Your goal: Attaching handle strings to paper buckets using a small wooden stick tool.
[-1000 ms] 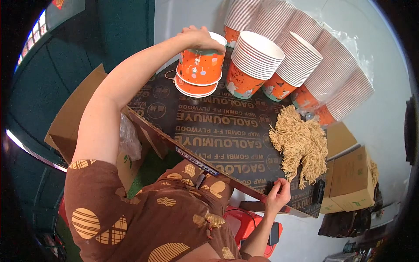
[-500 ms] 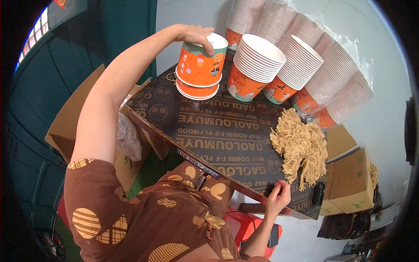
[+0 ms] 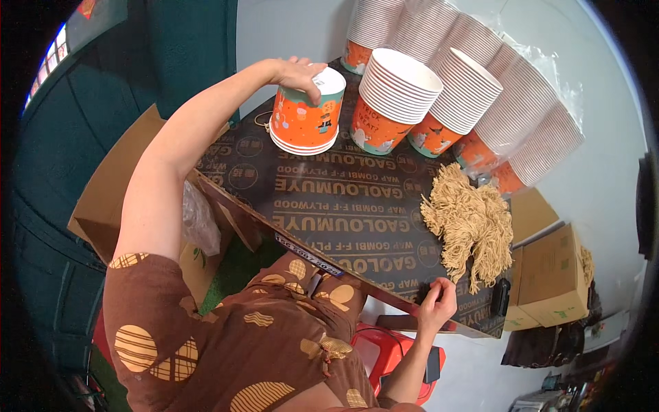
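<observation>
My left hand [image 3: 301, 75] grips the upturned base of an orange and green paper bucket [image 3: 303, 122], fingers curved over its rim. It sits over other upside-down buckets on the dark plywood table [image 3: 322, 226], and their white rims show close together at the bottom. A thin cord loop [image 3: 261, 122] pokes out at its left. Near the table's front edge, my right hand [image 3: 437, 305] is closed with thumb and fingertips together; whatever they hold, if anything, is hidden. Beyond it lies a heap of beige cords [image 3: 468, 223].
Upright nested buckets stand in two stacks, a nearer one [image 3: 400, 89] and another [image 3: 463, 96]. Behind them are plastic-wrapped stacks [image 3: 518, 93]. A black object [image 3: 500, 296] lies at the table's right end. Cardboard boxes [image 3: 549, 275] stand right; a red stool [image 3: 371, 353] is below.
My left hand has lowered the bucket over the upside-down ones, so the gap between their rims has closed. My right hand stays in about the same place.
</observation>
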{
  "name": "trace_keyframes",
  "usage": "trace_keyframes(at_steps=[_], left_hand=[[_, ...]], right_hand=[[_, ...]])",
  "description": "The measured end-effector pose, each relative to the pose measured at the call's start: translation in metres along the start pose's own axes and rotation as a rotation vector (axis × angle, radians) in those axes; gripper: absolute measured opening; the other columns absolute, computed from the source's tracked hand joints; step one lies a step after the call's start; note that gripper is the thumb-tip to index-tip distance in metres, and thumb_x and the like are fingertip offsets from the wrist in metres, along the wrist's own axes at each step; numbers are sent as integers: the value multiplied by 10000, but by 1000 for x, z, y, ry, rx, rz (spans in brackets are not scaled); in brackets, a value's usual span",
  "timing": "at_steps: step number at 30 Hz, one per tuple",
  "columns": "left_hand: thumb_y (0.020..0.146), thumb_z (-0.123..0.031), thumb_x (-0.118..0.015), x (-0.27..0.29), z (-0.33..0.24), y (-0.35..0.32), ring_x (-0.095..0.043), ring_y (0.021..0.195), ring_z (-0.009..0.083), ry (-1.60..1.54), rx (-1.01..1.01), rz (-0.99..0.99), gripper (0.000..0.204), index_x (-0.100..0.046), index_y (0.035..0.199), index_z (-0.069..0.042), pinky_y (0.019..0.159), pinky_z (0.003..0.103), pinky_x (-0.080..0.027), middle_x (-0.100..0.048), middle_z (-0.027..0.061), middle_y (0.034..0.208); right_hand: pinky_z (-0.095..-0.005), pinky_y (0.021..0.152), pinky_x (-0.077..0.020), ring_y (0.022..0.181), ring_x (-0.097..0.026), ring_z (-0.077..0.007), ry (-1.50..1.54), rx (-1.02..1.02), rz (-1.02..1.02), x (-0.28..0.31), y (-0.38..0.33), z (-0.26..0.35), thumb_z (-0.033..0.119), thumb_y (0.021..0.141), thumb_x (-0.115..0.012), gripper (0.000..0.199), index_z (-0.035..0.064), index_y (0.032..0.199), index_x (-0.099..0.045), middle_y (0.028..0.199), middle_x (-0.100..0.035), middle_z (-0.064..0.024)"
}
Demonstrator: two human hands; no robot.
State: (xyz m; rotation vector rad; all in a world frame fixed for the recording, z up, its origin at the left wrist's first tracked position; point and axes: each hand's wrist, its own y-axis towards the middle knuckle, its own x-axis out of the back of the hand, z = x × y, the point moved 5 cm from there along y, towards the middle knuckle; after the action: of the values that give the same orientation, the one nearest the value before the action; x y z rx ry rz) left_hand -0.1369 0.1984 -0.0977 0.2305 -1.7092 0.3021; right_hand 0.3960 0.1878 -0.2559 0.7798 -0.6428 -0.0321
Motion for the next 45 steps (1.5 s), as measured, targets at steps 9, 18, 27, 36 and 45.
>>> trace_keyframes(at_steps=[9, 18, 27, 36, 45], left_hand=[[606, -682, -684, -3, -7, -19, -168, 1427, 460, 72, -71, -328, 1181, -216, 1524, -105, 1096, 675, -102, -176, 302, 1527], [799, -70, -689, -55, -53, -128, -452, 1277, 365, -232, -466, -961, 396, -558, 1171, -33, 1047, 409, -389, -441, 223, 1371], [805, 22, -627, -115, -33, -193, -586, 1119, 268, -524, -373, -996, 202, -638, 1005, -8, 969, 346, -442, -575, 158, 1233], [784, 46, -627, -131, -25, -232, -650, 973, 282, -574, -287, -1092, 142, -651, 919, 10, 825, 329, -505, -648, 165, 1060], [772, 75, -602, -142, -54, -251, -646, 912, 295, -660, -336, -1038, 117, -637, 864, 11, 789, 339, -511, -646, 177, 990]], right_hand=[[-309, 627, -479, 657, -598, -213, 60, -58, 31, 4, -2, 2, -26, 860, -554, 76, -4, 905, -612, 764, -609, -107], [-200, 616, -389, 684, -500, -62, 478, -319, 149, 7, 11, -29, 57, 951, -545, 85, 22, 909, -610, 766, -593, -5], [-173, 584, -366, 654, -478, -31, 663, -365, 209, 10, 14, -34, 105, 969, -555, 84, 60, 939, -619, 796, -614, 12], [-170, 585, -360, 651, -470, -28, 655, -351, 215, 9, 15, -33, 103, 964, -556, 74, 62, 936, -611, 802, -619, 13], [-171, 565, -357, 632, -472, -27, 649, -362, 223, 6, 14, -32, 88, 957, -558, 68, 64, 922, -612, 782, -618, 16]])
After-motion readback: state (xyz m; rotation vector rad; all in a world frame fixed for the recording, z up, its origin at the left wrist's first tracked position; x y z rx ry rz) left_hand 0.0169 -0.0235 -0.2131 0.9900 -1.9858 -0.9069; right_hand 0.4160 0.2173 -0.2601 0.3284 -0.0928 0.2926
